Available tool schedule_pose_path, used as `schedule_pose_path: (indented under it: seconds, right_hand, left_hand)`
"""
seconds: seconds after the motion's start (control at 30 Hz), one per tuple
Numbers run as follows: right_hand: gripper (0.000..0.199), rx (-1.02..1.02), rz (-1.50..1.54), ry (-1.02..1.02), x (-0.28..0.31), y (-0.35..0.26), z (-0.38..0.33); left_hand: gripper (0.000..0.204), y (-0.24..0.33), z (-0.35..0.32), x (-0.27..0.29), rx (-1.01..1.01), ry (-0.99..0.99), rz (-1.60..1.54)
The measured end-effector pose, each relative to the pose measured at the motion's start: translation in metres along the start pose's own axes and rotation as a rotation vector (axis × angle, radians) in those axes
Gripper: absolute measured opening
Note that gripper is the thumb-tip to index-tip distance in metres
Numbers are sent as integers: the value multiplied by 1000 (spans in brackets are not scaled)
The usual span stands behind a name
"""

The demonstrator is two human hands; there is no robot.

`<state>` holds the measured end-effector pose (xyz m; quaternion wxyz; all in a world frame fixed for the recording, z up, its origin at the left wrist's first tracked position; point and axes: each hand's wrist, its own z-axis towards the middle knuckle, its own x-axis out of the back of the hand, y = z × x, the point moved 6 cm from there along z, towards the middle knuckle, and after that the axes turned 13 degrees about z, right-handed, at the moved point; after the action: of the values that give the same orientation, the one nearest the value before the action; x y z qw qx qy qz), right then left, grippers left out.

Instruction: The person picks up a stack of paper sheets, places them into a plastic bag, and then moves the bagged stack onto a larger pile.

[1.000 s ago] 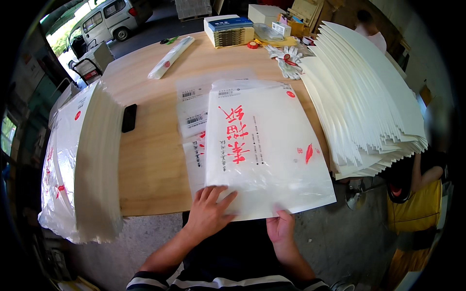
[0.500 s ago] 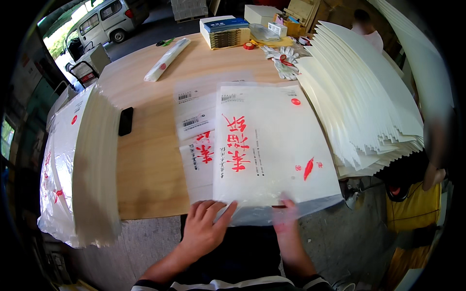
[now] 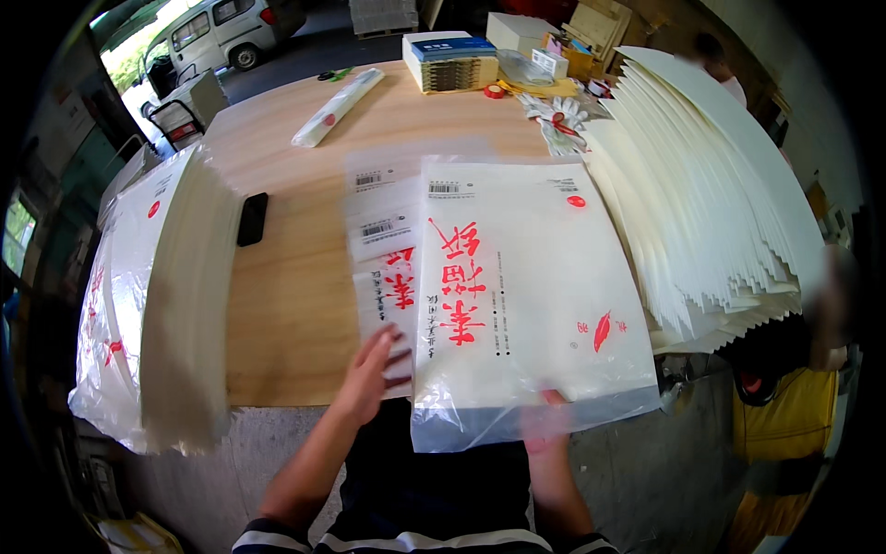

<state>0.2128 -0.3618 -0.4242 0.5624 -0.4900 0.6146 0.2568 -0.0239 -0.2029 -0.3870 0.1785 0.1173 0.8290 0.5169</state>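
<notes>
A clear plastic bag with red and black print lies over the table's near edge with white paper sheets inside it. Its see-through mouth hangs toward me past the paper. My left hand is off the bag, just beside its lower left edge, with the fingers apart and nothing in them. Behind the clear plastic at the bag's near edge is my right hand; it is blurred and its fingers are partly hidden. More printed bags lie flat under the left side of the filled one.
A tall stack of white sheets fans out at right. Filled bags stand at left beside a black phone. Farther back are a wrapped roll, a box stack, red tape and white gloves. Another person is beyond.
My left hand has let go of the bag's near edge and moved up and left. The bag's mouth now hangs flatter and lower. My right hand stays at the near edge.
</notes>
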Motion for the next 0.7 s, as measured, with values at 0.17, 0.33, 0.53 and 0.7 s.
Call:
schedule_pose_path:
  seconds: [0.17,0.33,0.53,0.7]
  right_hand:
    - [52,37,19,75,8,-1,4]
    - [48,139,-225,201,-11,-14,-14]
    - [42,438,-482,415,38,-127,-78]
    - [40,642,-730,683,107,-229,-86]
  left_hand:
    - [40,-2,11,-58,283,-170,-161]
    - [38,2,10,-40,146,-108,-141]
    - [38,-14,18,-30,145,-10,-109]
    - [41,-25,21,-25,130,-4,-62]
